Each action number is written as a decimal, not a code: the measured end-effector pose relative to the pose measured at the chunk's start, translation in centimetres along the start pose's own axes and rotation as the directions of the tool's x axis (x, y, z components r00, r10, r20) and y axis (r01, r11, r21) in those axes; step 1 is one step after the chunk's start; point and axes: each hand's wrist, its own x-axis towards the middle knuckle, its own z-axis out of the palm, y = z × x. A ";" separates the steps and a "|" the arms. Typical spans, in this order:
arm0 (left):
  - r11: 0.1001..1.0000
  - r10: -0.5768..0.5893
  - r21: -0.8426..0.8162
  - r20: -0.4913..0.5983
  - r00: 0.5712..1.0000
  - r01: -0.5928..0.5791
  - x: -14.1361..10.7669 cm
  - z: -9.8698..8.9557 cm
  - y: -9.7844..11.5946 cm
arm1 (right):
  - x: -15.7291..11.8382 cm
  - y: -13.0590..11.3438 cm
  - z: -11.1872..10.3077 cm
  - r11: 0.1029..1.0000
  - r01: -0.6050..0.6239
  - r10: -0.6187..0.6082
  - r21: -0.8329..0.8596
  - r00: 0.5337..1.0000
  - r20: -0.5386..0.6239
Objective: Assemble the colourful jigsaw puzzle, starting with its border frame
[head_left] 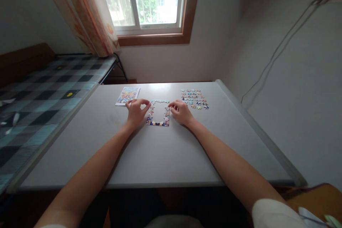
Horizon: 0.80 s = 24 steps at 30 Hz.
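Observation:
A rectangular frame of joined puzzle pieces (158, 124) lies on the white table (160, 156), its middle bare. My left hand (136, 112) rests at the frame's upper left side, thumb and index finger curved toward its edge with a gap between them. At the upper right side is my right hand (181, 111), its fingers curled in at the border; whether they hold a piece is too small to tell. Loose puzzle pieces (193, 96) are spread in rows at the back right. A colourful picture sheet (127, 95) lies behind my left hand.
A bed with a checked cover (53, 82) stands left of the table. Beyond the table are a window (152, 0) and a curtain (85, 10). A cable (275, 55) hangs down the right wall. Something brown (320, 201) sits at the lower right.

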 end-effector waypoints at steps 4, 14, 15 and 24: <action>0.970 0.083 -0.229 -0.008 0.996 -0.083 -0.7 0.5 1.4 | -0.1 -0.9 0.5 0.972 0.020 -0.018 0.233 1.000 -0.009; 0.876 0.176 -0.470 0.112 0.978 -0.103 -1.4 1.5 1.6 | 0.3 -0.6 1.1 0.894 -0.060 0.037 0.443 0.997 0.061; 0.901 0.201 -0.413 0.129 0.971 -0.132 -1.5 1.4 1.7 | 0.4 -0.2 1.0 0.886 -0.070 0.058 0.458 0.997 0.041; 0.853 0.519 -0.142 0.331 0.788 -0.503 -2.2 1.3 1.8 | 0.8 1.7 0.5 0.922 -0.121 0.151 0.368 0.987 -0.053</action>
